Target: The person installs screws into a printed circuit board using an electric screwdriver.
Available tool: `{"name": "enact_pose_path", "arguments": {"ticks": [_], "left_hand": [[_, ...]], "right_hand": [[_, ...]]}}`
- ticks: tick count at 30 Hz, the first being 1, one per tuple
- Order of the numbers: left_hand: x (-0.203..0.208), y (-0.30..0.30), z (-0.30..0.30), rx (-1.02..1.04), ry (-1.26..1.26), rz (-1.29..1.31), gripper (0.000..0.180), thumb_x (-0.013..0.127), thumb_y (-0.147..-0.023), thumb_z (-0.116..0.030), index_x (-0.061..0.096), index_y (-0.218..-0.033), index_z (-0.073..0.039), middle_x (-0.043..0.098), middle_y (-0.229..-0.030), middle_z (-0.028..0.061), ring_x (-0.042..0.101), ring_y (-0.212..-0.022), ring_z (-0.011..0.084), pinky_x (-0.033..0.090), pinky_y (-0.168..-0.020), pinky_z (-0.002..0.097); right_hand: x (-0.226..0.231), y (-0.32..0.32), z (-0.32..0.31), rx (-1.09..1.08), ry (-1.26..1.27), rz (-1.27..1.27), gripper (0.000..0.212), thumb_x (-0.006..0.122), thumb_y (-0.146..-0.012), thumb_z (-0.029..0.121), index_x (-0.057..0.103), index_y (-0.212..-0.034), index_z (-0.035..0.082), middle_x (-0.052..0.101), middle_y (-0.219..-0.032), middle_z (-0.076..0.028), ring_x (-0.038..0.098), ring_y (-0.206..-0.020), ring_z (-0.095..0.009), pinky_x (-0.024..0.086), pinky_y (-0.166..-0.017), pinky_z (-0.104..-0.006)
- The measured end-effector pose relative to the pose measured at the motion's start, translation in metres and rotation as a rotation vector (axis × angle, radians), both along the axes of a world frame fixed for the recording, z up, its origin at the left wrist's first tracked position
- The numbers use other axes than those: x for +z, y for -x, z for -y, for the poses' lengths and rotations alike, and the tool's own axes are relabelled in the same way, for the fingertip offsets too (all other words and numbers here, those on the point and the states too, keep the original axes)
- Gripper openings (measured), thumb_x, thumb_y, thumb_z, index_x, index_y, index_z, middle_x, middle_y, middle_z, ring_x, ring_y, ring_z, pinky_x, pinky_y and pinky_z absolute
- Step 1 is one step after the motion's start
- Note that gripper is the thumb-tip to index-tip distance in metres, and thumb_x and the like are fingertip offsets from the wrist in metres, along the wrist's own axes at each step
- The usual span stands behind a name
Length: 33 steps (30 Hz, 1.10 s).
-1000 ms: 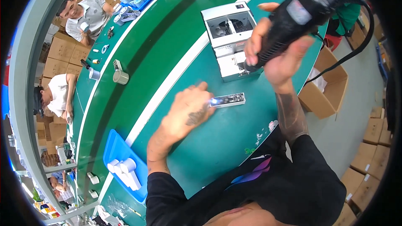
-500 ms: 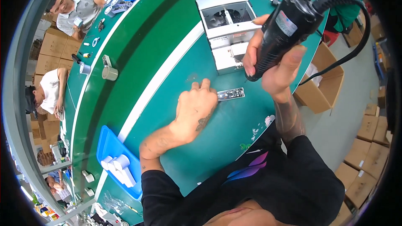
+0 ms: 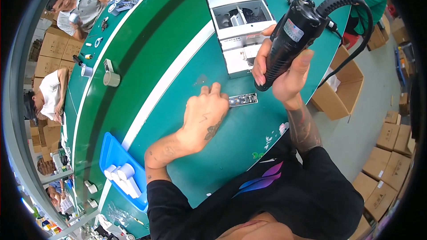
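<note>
My right hand (image 3: 289, 75) is wrapped round a black electric screwdriver (image 3: 284, 42), tilted with its narrow end down and its thick cable end up. That lower end hangs near the right end of a narrow strip-shaped part with a circuit board (image 3: 243, 99); the bit cannot be made out. Flat on the green table lies this part, its left end covered by my left hand (image 3: 205, 112). Seen from the back, the left hand has curled fingers pressing on or gripping the part. Just beyond stands a white screw feeder (image 3: 238, 40) with an open top compartment.
A blue tray (image 3: 105, 151) with white handle-shaped parts stands at the left. The screwdriver's cable (image 3: 369, 31) loops down at the right, near an open cardboard box (image 3: 349, 100). Across the green conveyor belt (image 3: 147, 58), holding a white-grey part (image 3: 111, 79), other people sit working.
My right hand has brought the screwdriver slightly left and down, closer to the strip-shaped part. My left hand stays on that part. The whole view has shifted a little.
</note>
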<state>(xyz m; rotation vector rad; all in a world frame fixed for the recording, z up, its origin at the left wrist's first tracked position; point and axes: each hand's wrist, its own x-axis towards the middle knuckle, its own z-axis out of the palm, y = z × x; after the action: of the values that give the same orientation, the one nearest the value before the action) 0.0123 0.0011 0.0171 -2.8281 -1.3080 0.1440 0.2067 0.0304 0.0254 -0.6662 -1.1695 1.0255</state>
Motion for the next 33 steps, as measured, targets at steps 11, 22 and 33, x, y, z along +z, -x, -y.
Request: {"name": "enact_pose_path", "arguments": {"ticks": [11,22,33], "left_hand": [[-0.002,0.002,-0.004,-0.004,-0.008,0.016,0.004,0.066,-0.075,-0.005,0.065,-0.078,-0.002,0.06,-0.09,0.0113,0.066,-0.082,0.0236,0.057,-0.053,0.034],[-0.004,0.003,-0.004,0.034,0.081,-0.039,0.02,0.072,-0.084,-0.025,0.067,-0.085,-0.005,0.056,-0.093,0.0126,0.063,-0.086,0.0273,0.055,-0.06,0.0393],[-0.003,0.003,-0.002,0.03,0.074,-0.027,0.02,0.071,-0.085,-0.026,0.069,-0.086,-0.006,0.056,-0.094,0.0117,0.063,-0.086,0.0264,0.054,-0.059,0.0378]], "right_hand": [[-0.012,0.002,0.012,0.141,0.155,0.004,0.105,0.048,-0.067,0.094,0.043,-0.115,0.001,0.053,-0.062,-0.007,0.049,-0.046,-0.013,0.04,-0.042,-0.026],[0.017,-0.011,-0.013,0.238,-0.284,-0.498,0.105,0.026,-0.073,0.097,0.051,-0.105,0.0,0.054,-0.064,-0.006,0.049,-0.047,-0.014,0.041,-0.046,-0.0278],[0.029,0.01,-0.028,-0.085,-0.142,0.165,0.089,0.026,-0.094,0.075,0.045,-0.122,-0.006,0.051,-0.062,-0.008,0.045,-0.043,-0.011,0.038,-0.043,-0.0249]]}}
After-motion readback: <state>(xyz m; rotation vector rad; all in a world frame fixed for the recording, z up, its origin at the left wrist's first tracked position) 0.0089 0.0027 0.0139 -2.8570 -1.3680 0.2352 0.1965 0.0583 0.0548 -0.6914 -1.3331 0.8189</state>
